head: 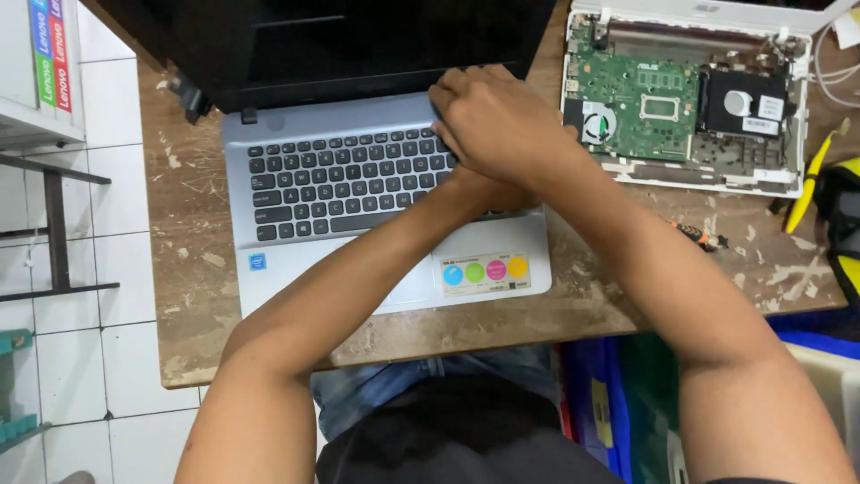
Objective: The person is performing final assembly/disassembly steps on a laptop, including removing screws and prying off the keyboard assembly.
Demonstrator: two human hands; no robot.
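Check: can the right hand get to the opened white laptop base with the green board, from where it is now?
Probably yes. The right hand lies on the silver laptop's keyboard, over the left hand, which is mostly hidden. The opened white base sits just to its right, with only bare table between them.

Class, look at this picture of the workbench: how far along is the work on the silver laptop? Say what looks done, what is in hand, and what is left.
Done: the silver laptop sits closed-up, its keyboard in place. In hand: the right hand lies over the left, pressing at the keyboard's upper right corner; the left hand is hidden beneath. Left: the white laptop lies open, circuit board exposed, and the silver laptop's screen is dark.
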